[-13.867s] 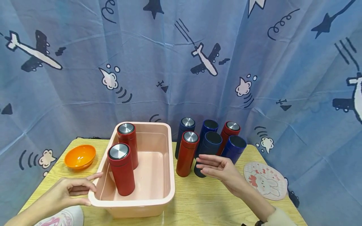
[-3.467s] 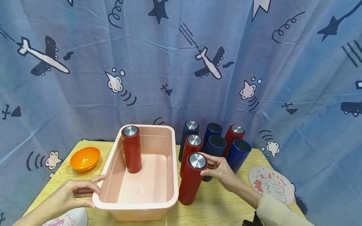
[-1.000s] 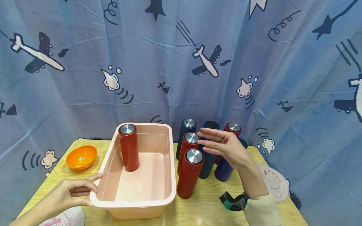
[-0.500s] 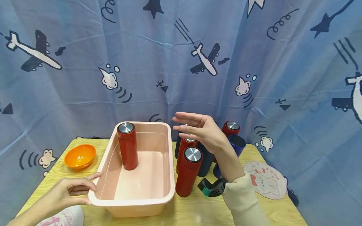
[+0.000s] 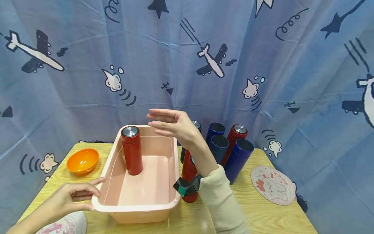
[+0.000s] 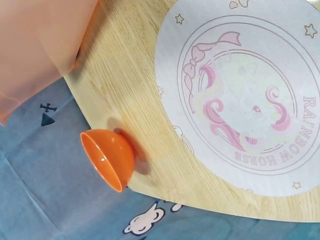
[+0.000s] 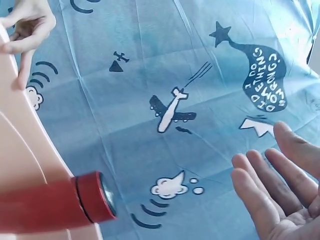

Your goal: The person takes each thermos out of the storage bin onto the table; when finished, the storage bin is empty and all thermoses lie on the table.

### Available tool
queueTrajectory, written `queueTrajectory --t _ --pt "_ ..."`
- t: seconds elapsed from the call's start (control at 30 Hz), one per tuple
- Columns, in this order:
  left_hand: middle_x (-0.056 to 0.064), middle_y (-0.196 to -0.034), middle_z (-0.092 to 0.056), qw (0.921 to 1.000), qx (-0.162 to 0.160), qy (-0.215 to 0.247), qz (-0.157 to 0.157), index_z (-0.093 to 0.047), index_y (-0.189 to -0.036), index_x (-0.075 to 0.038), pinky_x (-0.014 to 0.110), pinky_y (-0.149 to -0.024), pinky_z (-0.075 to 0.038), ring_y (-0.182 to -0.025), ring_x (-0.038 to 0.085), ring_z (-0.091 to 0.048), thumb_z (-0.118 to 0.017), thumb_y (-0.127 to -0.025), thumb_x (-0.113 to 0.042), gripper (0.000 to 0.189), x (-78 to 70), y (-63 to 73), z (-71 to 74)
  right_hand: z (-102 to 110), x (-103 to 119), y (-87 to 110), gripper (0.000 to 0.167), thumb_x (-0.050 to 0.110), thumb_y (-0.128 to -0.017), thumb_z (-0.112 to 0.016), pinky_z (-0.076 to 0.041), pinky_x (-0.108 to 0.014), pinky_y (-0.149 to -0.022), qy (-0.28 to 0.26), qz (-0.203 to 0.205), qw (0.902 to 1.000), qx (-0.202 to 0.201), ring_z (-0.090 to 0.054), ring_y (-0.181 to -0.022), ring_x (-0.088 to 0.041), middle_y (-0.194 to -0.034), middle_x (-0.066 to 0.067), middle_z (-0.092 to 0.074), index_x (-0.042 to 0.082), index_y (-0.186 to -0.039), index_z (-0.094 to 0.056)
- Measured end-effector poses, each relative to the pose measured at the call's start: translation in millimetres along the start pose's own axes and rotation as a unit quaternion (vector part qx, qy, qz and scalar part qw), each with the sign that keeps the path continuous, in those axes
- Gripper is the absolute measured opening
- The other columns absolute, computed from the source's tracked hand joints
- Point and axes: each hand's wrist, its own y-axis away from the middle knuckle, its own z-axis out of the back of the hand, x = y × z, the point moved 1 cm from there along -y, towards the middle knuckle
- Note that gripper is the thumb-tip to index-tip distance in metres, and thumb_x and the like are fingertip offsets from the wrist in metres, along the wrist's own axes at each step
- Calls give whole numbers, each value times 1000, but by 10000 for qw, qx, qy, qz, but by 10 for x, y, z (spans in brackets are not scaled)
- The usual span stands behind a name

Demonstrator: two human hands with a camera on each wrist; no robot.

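My left hand [image 5: 74, 196] grips the near-left rim of a peach plastic tub [image 5: 137, 209], thumb below and fingers at the edge. One red thermos [image 5: 132, 157] with a silver-topped lid stands upright inside, toward the tub's back left. My right hand [image 5: 178, 126] is raised over the tub's back right, fingers extended and holding nothing, to the right of that thermos. In the right wrist view, the thermos [image 7: 45, 207] lies well apart from the right hand's fingers [image 7: 265, 200]. Right of the tub, two red thermoses [image 5: 190, 170] are partly hidden behind my right forearm.
Several blue thermoses [image 5: 239, 159] and another red thermos [image 5: 236, 139] stand grouped at the back right. An orange bowl [image 5: 83, 161] sits left of the tub. A rabbit-print mat [image 5: 273, 185] lies at the right, a horse-print mat [image 6: 235, 100] at the near left.
The near red thermos went from the tub to the table right of it, and the right hand let go. Since then that hand has moved up and left, over the tub. The left hand stays put.
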Motion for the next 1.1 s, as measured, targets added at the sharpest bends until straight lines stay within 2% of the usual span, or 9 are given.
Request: queueTrajectory --t 0.17,0.27,0.37,0.5,0.63,0.77,0.93,1.1 --pt "-6 -138 -53 10000 2 -45 35 -65 -106 -2 25 -78 -57 -116 4 -56 -74 -69 16 43 -7 -4 11 -122 -133 -177 41 -10 -89 -59 -52 -38 -94 -362 -228 9991 -62 -56 -116 -38 -127 -21 -58 -4 -130 -54" --pt "-5 -138 -53 10000 19 -8 -3 -65 -107 -2 25 -78 -57 -115 4 -57 -74 -68 17 43 -8 1 22 -183 -246 -295 41 -8 -89 -61 -52 -37 -96 -459 -265 9986 -13 -59 -115 -32 -127 -20 -59 -3 -130 -56" --pt "-3 -138 -53 10000 22 54 -53 -65 -107 -1 25 -78 -57 -116 5 -57 -73 -68 18 44 -3 3 24 -214 -391 -418 43 -6 -88 -63 -48 -42 -100 -457 -183 9987 121 -61 -113 -24 -127 -18 -59 -2 -130 -55" --pt "-2 -138 -53 10000 9 68 -45 -65 -107 0 27 -78 -58 -116 6 -57 -73 -69 17 42 7 2 11 -192 -595 -573 45 -6 -88 -64 -44 -50 -103 -387 171 9986 332 -59 -116 -26 -128 -16 -59 -2 -132 -54" --pt "-1 -138 -53 9998 50 159 -75 -65 -107 0 27 -79 -58 -116 7 -57 -72 -70 18 42 21 2 -4 -127 -764 -710 46 -8 -87 -64 -48 -39 -101 -338 483 9976 354 -58 -117 -26 -130 -15 -59 -1 -132 -54" --pt "4 -139 -52 9995 95 238 -202 -64 -108 0 27 -81 -57 -119 9 -55 -72 -70 19 43 36 -4 -13 -63 -925 -834 47 -8 -86 -64 -49 -30 -100 -352 598 9971 310 -56 -119 -26 -130 -16 -57 -2 -132 -54" --pt "5 -138 -53 9997 75 172 -171 -64 -107 0 27 -80 -57 -119 8 -55 -73 -70 17 42 28 -9 -12 -8 -1143 -933 50 -7 -87 -65 -47 -29 -101 -293 374 9984 310 -51 -125 -25 -134 -15 -54 0 -135 -52" --pt "2 -138 -53 9999 21 92 53 -65 -107 -1 27 -80 -57 -118 7 -56 -74 -71 14 40 0 -3 -1 -3 -1291 -1006 53 -8 -86 -65 -48 -29 -100 -226 115 9991 345 -49 -127 -23 -136 -14 -52 1 -136 -50"
